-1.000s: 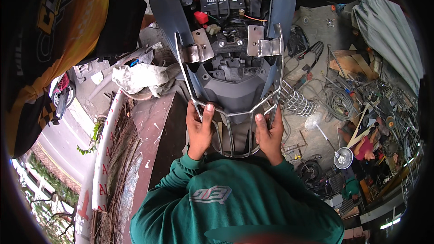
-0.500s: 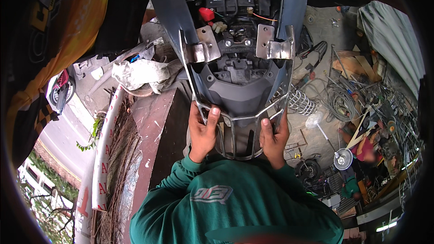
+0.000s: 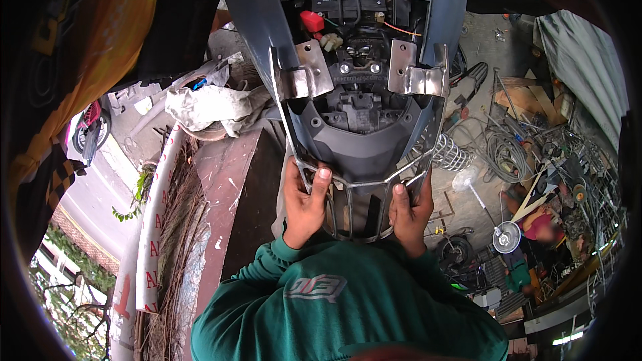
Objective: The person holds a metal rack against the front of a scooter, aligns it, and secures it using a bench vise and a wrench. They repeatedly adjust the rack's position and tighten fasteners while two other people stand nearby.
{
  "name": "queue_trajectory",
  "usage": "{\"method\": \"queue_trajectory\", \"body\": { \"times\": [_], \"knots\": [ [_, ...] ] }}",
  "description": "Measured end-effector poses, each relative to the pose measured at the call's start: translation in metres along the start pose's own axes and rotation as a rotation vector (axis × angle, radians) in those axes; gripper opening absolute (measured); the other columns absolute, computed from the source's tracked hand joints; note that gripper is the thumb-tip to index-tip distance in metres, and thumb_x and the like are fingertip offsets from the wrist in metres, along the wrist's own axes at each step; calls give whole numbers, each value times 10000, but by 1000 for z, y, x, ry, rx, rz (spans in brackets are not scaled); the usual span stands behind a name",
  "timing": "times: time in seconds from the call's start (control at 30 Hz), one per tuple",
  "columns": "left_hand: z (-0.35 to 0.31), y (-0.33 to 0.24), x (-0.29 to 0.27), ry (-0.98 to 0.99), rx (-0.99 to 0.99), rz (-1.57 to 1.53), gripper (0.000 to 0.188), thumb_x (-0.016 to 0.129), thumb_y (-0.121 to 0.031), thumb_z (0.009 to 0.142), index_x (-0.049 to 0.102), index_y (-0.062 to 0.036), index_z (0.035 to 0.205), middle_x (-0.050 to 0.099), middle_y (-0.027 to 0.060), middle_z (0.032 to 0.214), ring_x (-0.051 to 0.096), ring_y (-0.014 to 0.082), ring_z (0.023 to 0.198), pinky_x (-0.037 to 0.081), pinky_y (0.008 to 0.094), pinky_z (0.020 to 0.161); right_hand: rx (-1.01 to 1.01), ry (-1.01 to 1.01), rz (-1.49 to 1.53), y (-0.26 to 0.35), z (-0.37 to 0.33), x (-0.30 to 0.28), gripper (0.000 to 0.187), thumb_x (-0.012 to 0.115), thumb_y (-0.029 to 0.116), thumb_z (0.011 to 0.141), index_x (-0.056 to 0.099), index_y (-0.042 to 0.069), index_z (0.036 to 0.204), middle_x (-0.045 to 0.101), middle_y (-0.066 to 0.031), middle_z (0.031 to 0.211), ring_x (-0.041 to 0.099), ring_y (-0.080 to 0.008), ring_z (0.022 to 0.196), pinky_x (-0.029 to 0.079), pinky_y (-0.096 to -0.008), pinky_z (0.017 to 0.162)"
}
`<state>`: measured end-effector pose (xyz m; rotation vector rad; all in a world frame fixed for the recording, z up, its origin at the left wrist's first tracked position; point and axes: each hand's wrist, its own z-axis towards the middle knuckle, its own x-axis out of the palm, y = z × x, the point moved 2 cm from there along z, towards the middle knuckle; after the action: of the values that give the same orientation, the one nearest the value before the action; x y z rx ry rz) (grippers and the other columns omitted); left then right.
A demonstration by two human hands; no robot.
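Note:
A bare-metal tubular motorcycle rear rack (image 3: 314,69), with two bent, drilled plates at its far ends, lies over the tail of a motorcycle (image 3: 361,144). Its left bar is gripped by my left hand (image 3: 306,202), thumb on top and fingers curled outside and beneath. On the opposite bar, my right hand (image 3: 410,214) holds the rack the same way. The plates sit either side of the open seat area, where bolts show between them; whether they touch the frame I cannot tell. Farther forward are a black battery (image 3: 346,0) and a red terminal cover (image 3: 311,21).
A light cloth (image 3: 214,110) lies to the left, by a brown metal surface (image 3: 234,180). On the right are a white wire coil (image 3: 451,152), coiled cable (image 3: 505,150) and heaped scrap. A person in yellow and black (image 3: 107,47) stands close at far left; others are lower right.
The motorcycle tail, the rack and both my hands have shifted slightly right and a little nearer to me. My grip on the rack is the same.

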<state>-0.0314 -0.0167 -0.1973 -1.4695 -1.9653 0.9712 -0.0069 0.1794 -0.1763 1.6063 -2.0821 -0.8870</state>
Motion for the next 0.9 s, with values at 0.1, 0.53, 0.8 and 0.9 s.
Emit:
{"method": "queue_trajectory", "body": {
  "times": [0.1, 0.53, 0.8, 0.9],
  "knots": [
    [-2, 1, 0, 6, -41, -41, 237, 652, -204, 1014, 542, -32, 1135, 592, -10, 939, 522, 58, 826, 432, 230, 768, -6, -8, 17, 1, 0, 0, 724, 657, 128, 1000, 259, 68, 1602, 564, 50, 825, 378, -1, 531, 284, -196, 464],
    [-5, 19, -6, -14, -51, -25, 372, 644, -253, 1023, 522, -31, 1296, 601, -1, 995, 492, 47, 786, 407, 208, 685, 15, 44, 2, 1, 2, -5, 743, 658, 157, 1003, 238, 0, 1596, 597, 21, 1065, 464, -24, 761, 385, -186, 669],
    [-5, 19, -6, -19, -35, 11, 352, 627, -234, 1034, 525, -23, 1298, 601, -1, 1025, 518, 52, 836, 424, 212, 726, -1, 33, -53, 4, 3, -6, 724, 663, 178, 1002, 272, -18, 1579, 619, -4, 1088, 507, -37, 829, 421, -195, 728],
    [-6, 20, -6, -33, -47, 7, 359, 626, -234, 1035, 518, -23, 1304, 599, 3, 1035, 535, 59, 866, 436, 213, 747, -20, 27, -69, 5, 4, -5, 721, 664, 183, 1002, 279, -21, 1576, 614, 9, 1024, 491, -28, 771, 406, -194, 685]
  ]
}}
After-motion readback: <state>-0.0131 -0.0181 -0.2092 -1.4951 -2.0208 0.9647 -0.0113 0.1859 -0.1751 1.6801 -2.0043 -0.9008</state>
